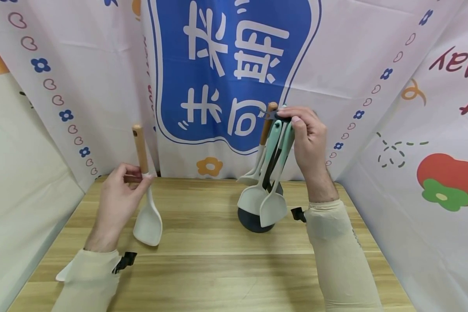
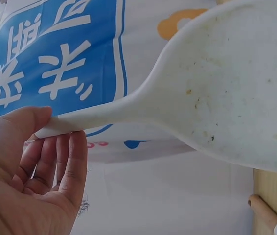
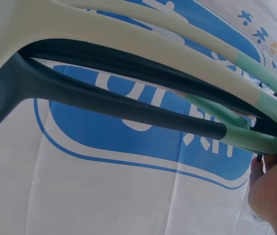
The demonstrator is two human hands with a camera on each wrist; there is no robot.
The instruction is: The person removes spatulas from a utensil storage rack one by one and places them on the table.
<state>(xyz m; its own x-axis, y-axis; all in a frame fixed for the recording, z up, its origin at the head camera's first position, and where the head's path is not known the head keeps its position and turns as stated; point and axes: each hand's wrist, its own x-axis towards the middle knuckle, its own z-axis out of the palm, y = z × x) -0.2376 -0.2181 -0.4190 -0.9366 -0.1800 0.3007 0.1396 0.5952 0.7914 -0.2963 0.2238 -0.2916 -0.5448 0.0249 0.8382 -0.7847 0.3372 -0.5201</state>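
My left hand pinches a white turner at its neck, just below the wooden handle. The turner hangs upright with its blade down, and small stains mark the blade in the left wrist view. On the right, my right hand grips the top of a dark utensil stand between thumb and fingers. Several utensils hang from it, among them a pale turner with a mint-green handle and a wooden-handled utensil. A dark utensil hangs there too in the right wrist view.
Partly under my left sleeve, a white utensil lies on the wooden table; a wooden handle shows at the left wrist view's lower right. A printed cloth stands behind the table, with cloth walls on both sides.
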